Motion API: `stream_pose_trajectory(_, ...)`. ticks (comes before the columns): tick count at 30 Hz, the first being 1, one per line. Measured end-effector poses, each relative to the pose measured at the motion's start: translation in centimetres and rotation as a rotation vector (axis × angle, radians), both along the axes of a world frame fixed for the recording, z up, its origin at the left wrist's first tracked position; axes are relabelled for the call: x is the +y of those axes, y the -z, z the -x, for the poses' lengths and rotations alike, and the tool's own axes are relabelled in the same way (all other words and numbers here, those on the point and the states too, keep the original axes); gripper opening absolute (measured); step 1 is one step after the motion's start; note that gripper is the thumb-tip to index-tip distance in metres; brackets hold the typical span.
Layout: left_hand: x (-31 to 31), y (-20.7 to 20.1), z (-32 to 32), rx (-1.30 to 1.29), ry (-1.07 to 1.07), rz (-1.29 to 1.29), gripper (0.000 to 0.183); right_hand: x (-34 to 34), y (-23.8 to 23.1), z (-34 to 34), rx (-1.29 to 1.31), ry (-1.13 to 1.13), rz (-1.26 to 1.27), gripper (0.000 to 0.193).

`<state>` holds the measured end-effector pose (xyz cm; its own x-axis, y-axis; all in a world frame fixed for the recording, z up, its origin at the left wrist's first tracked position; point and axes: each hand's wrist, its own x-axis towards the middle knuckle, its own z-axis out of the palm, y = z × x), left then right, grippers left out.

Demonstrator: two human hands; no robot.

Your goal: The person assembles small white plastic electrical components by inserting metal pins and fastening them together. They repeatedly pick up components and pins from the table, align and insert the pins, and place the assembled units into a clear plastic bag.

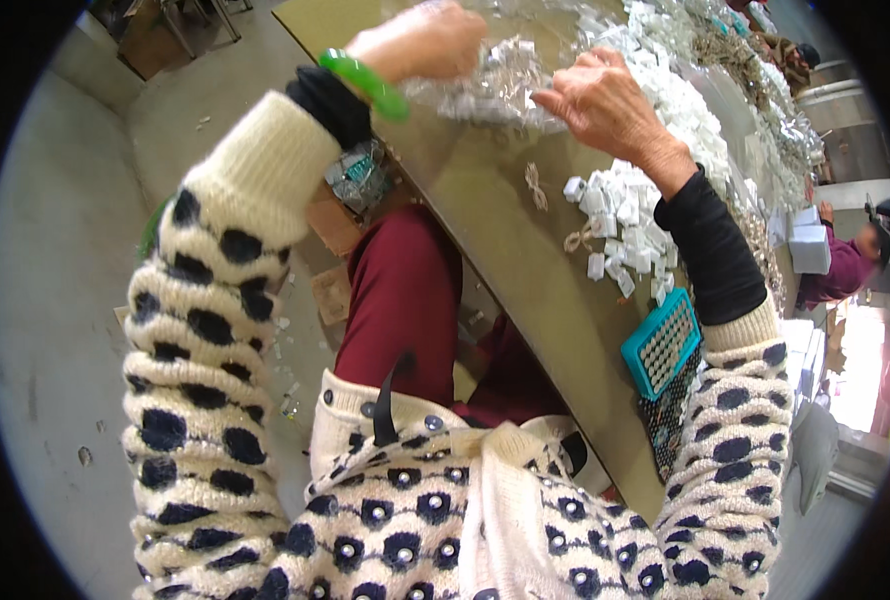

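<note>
- Left hand (423, 40) is curled around one end of a clear plastic bag (495, 90) stuffed with small white parts, pinching the film up near the far edge of the bench (485, 230). A green bangle (365, 85) sits on that wrist.
- Right hand (605, 100) is on the other end of the same bag, fingers bent down into the crinkly film. Looks like a grip, but I can't tell exactly how tight from this angle.
- So the bag is right between both hands, resting on the bench, with a loose heap of white plastic pieces (625, 225) just beside it on the right side.
- My take on doing this bit well: hold the film close to the opening with both hands so the parts don't dump all at once, and keep the bag low to the bench so nothing bounces off the near edge onto the floor.
- A teal tray (662, 343) with a grid of holes hangs half off the bench edge by the right sleeve, so I'd watch that elbow.
- There's a couple of rubber bands (537, 187) lying loose on the bench too.
</note>
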<state>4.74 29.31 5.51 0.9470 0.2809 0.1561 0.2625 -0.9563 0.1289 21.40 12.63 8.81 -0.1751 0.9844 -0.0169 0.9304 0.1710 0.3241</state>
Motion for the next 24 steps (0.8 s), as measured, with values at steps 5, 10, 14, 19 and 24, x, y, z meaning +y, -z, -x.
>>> stream_pose_trajectory(5,-1.5,0.0,1.9,-0.552,0.003,0.010,0.018,-3.7,0.2,-0.1,0.155,-0.200,-0.449,0.036)
stream_pose_trajectory(10,-10.6,4.2,11.3,-1.010,-0.090,0.244,0.016,-17.0,-0.2,7.0,0.374,-0.019,-0.295,0.034)
stream_pose_trajectory(14,-19.2,9.0,14.7,-1.019,-0.356,0.662,0.022,-25.7,4.5,13.0,0.519,0.075,-0.150,0.033)
stream_pose_trajectory(19,-26.3,11.0,12.9,-0.726,0.151,0.808,0.020,-33.6,8.2,16.1,0.431,0.368,-0.091,0.042)
stream_pose_trajectory(24,-25.0,8.5,9.3,-1.096,0.042,0.460,0.018,-37.1,10.3,17.4,0.331,0.403,-0.218,0.045)
